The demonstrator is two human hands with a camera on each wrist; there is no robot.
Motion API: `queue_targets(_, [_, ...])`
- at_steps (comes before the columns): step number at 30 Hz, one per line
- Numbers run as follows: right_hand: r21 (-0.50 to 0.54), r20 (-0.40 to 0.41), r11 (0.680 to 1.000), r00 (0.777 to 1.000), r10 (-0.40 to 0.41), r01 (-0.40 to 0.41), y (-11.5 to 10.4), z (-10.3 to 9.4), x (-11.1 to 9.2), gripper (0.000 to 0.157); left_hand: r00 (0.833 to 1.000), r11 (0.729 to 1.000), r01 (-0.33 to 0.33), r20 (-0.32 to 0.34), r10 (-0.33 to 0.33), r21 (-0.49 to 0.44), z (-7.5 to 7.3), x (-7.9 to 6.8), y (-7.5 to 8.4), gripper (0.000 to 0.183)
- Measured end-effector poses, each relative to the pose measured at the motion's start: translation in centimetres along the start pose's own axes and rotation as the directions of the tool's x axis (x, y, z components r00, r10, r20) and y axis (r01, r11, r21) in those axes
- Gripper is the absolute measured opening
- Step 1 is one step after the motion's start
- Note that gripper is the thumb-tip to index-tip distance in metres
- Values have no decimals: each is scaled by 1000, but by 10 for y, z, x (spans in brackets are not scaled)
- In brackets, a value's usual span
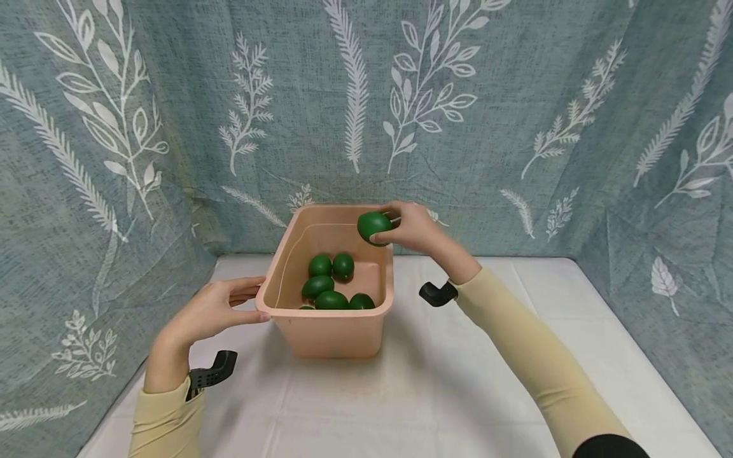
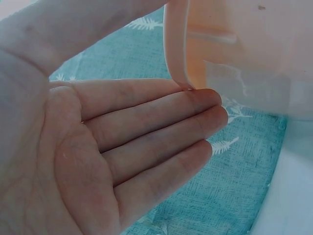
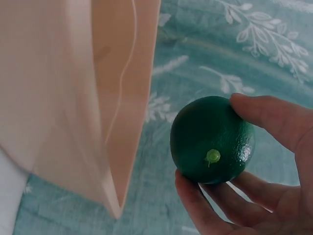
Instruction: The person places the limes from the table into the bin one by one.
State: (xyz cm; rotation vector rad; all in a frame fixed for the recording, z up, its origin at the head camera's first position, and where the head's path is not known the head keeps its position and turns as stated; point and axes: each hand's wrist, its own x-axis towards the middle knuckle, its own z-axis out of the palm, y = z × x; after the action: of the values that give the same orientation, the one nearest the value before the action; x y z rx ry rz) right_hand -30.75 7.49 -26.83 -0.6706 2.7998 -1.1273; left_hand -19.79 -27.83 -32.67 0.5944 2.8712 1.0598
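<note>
My right hand (image 1: 413, 228) pinches a dark green lime (image 1: 373, 228) between thumb and fingers, above the right rim of a peach plastic bin (image 1: 338, 334). In the right wrist view, the lime (image 3: 210, 142) is glossy, with a pale green stem spot, and sits beside the bin's wall (image 3: 54, 98). Several more limes (image 1: 317, 286) lie inside the bin, some partly hidden by its near wall. My left hand (image 1: 214, 308) touches the bin's near left corner at the rim. Its fingers (image 2: 156, 107) lie straight, side by side, in the left wrist view.
A white cloth (image 1: 458, 394) covers the table under the bin. Behind and at both sides hangs a blue-green curtain (image 1: 309, 114) with white leaf patterns. Each wrist wears a black camera mount (image 1: 438, 294).
</note>
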Motion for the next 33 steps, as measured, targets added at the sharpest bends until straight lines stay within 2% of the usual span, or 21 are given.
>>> queue_targets(3, [16,10,1000,1000,-15,15,-3,5,4,60,1000,1000,-1,2,1,0,1,2,0,71])
queue_targets(8, [48,-21,999,1000,-17,18,1,8,1,56,1000,1000,-5,12,5,-6,2,3,-1,72])
queue_targets(23, [87,-94,996,995,36,-28,29,-21,-41,59,1000,1000,3,3,-3,1,-4,-5,0,69])
queue_targets(28, [25,-127,998,990,64,-61,51,-30,-64,60,1000,1000,1,-23,-1,1,-3,-10,-8,63])
queue_targets(33, [-47,-158,992,981,112,-120,83,-40,-95,65,996,1000,21,-84,-21,1,-3,-18,-17,57])
